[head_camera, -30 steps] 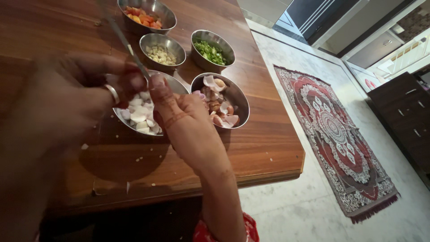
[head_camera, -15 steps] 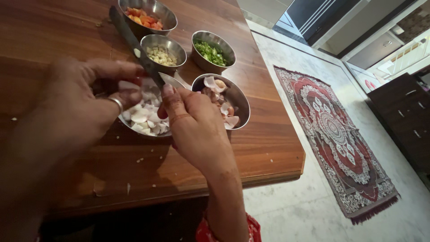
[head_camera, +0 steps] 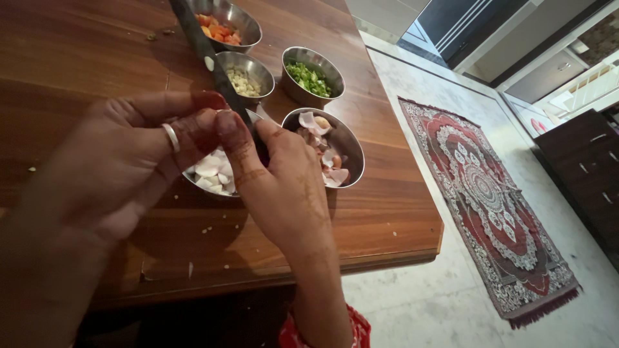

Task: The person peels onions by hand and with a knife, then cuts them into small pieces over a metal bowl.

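Both hands meet over a steel bowl of chopped onion (head_camera: 211, 174), which sits on the wooden bench (head_camera: 84, 51) near its front edge. The left hand (head_camera: 122, 161), with a ring on one finger, is curled, its fingers (head_camera: 193, 103) bent inward toward the right hand; whether they pinch a piece of onion cannot be told, since the spot is hidden between the hands. The right hand (head_camera: 277, 187) has its fingers clenched around the handle of a knife (head_camera: 206, 55), the dark blade slanting up and away over the bench toward the far bowls. Pale onion pieces show in the bowl beneath the left hand's fingers. Just beside it, to the right, a bowl of onion peels (head_camera: 332, 151), pinkish skins heaped inside. Further back stand a bowl of chopped garlic (head_camera: 248, 74), a bowl of chopped green pieces (head_camera: 313, 74) and a bowl of chopped tomato (head_camera: 225, 26), partly cut off by the top edge. Small white scraps dot the bench in front of the bowls. On the pale floor to the right lies a patterned red rug (head_camera: 483, 193), well apart from the bench.
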